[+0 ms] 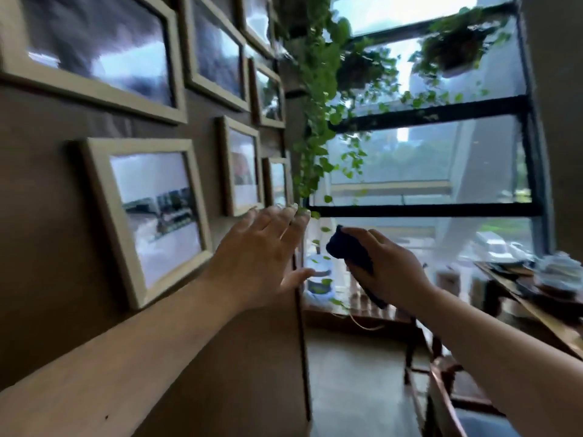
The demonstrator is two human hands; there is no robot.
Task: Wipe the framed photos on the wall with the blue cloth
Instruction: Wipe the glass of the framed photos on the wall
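Observation:
Several framed photos in pale wooden frames hang on the brown wall at the left. The nearest lower frame [148,216] shows a grey outdoor scene. A smaller frame [241,165] hangs to its right, and a narrow one [277,181] sits by the wall's corner. My left hand [262,257] is raised with fingers spread, just below the smaller frame, not touching any frame. My right hand [385,266] is held away from the wall, in front of the window, and grips the bunched dark blue cloth [350,250].
Trailing green vines [315,121] hang at the wall's corner beside a large black-framed window [441,209]. A wooden table [536,298] with tea ware stands at the right. Pots sit on the sill [318,279] below the vines.

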